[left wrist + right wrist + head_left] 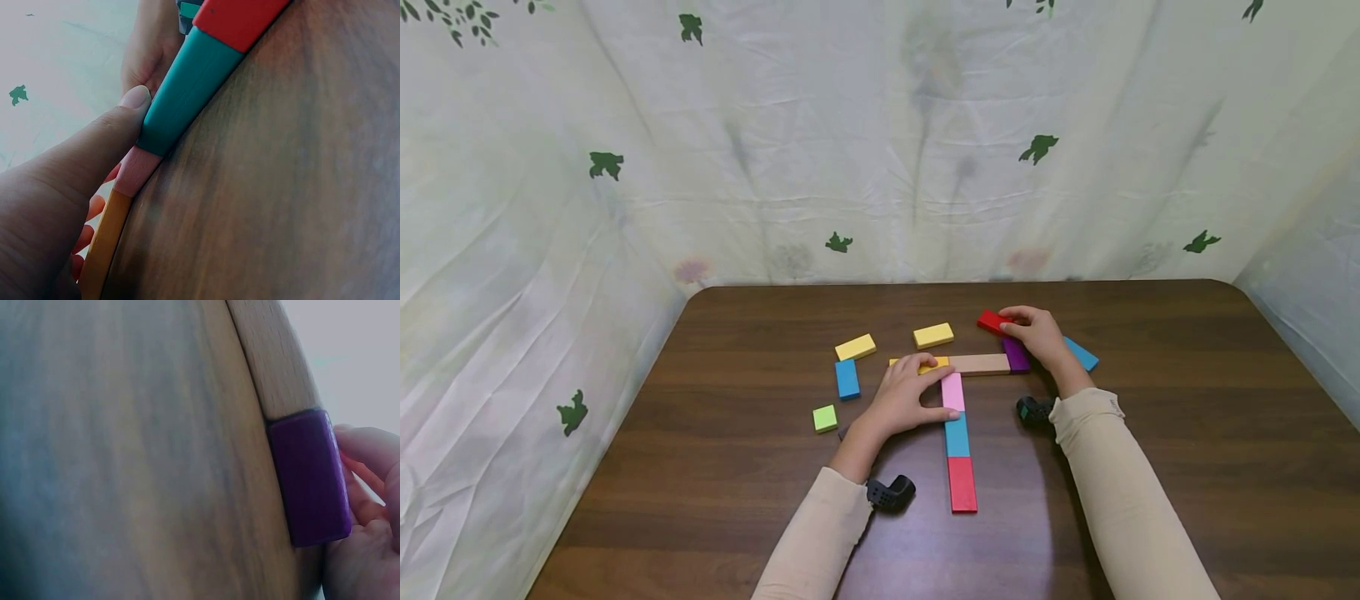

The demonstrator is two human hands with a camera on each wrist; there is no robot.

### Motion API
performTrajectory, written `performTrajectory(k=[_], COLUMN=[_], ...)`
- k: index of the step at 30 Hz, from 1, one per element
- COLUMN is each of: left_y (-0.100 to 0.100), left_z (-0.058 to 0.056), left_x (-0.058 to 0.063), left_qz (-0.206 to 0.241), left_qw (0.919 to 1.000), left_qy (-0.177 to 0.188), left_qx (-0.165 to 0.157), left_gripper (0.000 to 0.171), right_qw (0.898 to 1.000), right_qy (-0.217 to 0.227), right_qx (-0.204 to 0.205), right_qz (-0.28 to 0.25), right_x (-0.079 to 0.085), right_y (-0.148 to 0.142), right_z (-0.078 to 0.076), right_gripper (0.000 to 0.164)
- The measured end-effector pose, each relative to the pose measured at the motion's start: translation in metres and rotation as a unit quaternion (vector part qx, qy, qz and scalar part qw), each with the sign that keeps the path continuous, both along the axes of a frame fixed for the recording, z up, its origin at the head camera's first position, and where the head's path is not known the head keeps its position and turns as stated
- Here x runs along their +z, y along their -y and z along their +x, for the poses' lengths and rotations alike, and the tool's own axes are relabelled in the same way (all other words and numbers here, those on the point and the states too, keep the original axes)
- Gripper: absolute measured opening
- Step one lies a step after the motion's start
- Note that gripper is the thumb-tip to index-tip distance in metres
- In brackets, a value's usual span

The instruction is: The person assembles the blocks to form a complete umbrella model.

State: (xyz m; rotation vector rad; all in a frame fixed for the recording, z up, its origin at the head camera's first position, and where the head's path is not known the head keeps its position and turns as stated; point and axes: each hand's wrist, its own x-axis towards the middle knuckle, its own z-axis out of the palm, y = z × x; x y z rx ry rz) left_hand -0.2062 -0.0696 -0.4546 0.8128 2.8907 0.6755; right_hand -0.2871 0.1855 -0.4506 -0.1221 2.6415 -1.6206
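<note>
A T-shaped layout of flat coloured blocks lies on the table. Its crossbar has an orange-yellow block, a bare wood block and a purple block; the stem runs pink block, blue block, red block. My left hand rests over the orange-yellow block with fingers spread. Its thumb touches the stem near where pink meets blue. Just behind the purple block, my right hand pinches another red block between thumb and fingers.
Loose yellow blocks lie behind the crossbar and at its left. Also on the left are a blue block and a green block. Another blue block sits right of the right hand. A printed cloth hangs behind the table.
</note>
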Motion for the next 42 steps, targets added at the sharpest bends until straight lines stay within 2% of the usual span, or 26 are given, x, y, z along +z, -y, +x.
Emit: performTrajectory(k=[7, 13, 23, 32, 42], left_y=[0.000, 0.000, 0.000, 0.001, 0.001], left_z=[-0.001, -0.001, -0.001, -0.001, -0.001], left_x=[-0.002, -0.002, -0.001, -0.001, -0.003], left_qz=[-0.003, -0.003, 0.001, 0.000, 0.001], left_qw=[1.0000, 1.0000, 1.0000, 0.9999, 0.9999], left_qy=[-0.002, -0.005, -0.006, -0.012, -0.010], left_qx=[-0.001, 0.000, -0.001, 0.000, -0.004], left_gripper=[0.073, 0.072, 0.072, 0.071, 0.072], right_qw=[1.000, 0.999, 0.997, 0.991, 0.991], right_qy=[-0.020, -0.040, -0.078, -0.131, -0.126], right_qx=[-0.002, -0.011, -0.002, 0.010, -0.008], right_qz=[0.011, 0.009, -0.018, 0.009, 0.048], right_x=[0.002, 0.008, 0.025, 0.034, 0.035], right_y=[0.000, 0.000, -0.008, -0.019, -0.037], right_z=[0.001, 0.004, 0.019, 0.033, 0.046], right_gripper=[0.034, 0.045, 0.055, 0.058, 0.061])
